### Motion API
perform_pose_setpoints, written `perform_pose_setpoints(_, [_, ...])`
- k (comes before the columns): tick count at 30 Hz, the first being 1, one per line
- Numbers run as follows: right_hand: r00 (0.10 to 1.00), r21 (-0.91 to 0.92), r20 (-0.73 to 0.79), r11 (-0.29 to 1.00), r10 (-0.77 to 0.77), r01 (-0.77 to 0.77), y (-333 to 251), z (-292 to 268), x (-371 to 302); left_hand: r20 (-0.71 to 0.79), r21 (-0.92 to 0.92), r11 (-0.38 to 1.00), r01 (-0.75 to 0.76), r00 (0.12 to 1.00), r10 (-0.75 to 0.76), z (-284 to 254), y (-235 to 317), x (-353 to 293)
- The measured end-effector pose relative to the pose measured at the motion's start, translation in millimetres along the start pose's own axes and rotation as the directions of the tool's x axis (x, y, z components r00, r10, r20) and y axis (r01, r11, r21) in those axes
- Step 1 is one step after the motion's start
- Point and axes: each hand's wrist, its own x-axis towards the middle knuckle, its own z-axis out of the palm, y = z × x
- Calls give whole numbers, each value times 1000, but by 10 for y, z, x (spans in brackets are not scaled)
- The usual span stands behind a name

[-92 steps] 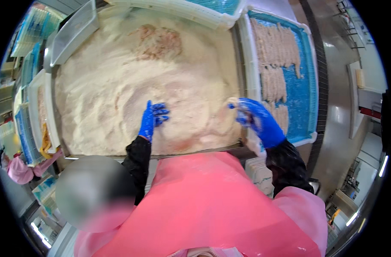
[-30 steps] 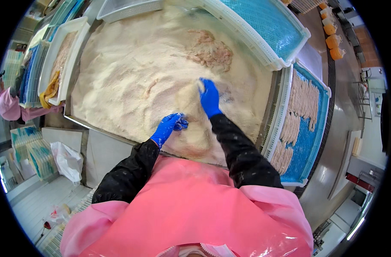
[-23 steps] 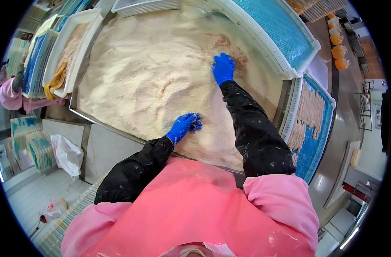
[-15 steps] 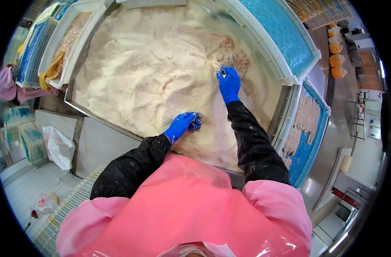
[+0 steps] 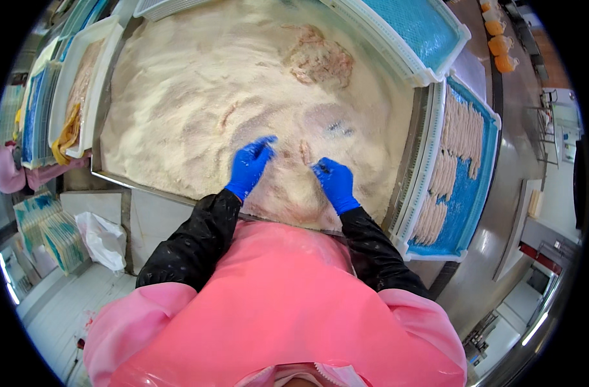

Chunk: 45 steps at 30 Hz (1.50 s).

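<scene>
Matt, grainy crumbs below smooth, rubbery blue gloves
Glossy plastic-like apron, matt cloth-like pink sleeves, creased black oversleeves with a faint sheen, smooth metal edge along the crumbs, shiny blue plastic tray, thin crinkled white plastic bag

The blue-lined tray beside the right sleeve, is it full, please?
The tray is partly full: pale strips cover some of it, while bare blue lining shows beside them.
</scene>
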Motion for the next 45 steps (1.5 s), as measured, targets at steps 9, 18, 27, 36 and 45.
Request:
perform_pose_setpoints(9, [993, -138, -105, 990, -53, 38, 397, 299, 40, -117, 856, 508, -97, 921, 372, -717, 247, 825])
perform_pose_setpoints(18, [962, -306, -136, 933, -237, 187, -119, 232, 268, -116, -704, 710, -13, 989, -96, -454, 371, 705])
perform_pose_setpoints(27, [997, 552, -78, 833, 2, 41, -916, -153, 123, 311, -796, -544, 265, 951, 8, 80, 755, 140])
perform_pose_setpoints(36, [998, 577, 57, 814, 40, -66, -1395, -220, -69, 88, -965, 251, 76, 995, 39, 413, 866, 25])
perform_pose_setpoints(45, [996, 722, 21, 688, 85, -74, -1293, -134, -100, 114, -941, 330, 74, 988, 103, 608, 938, -8])
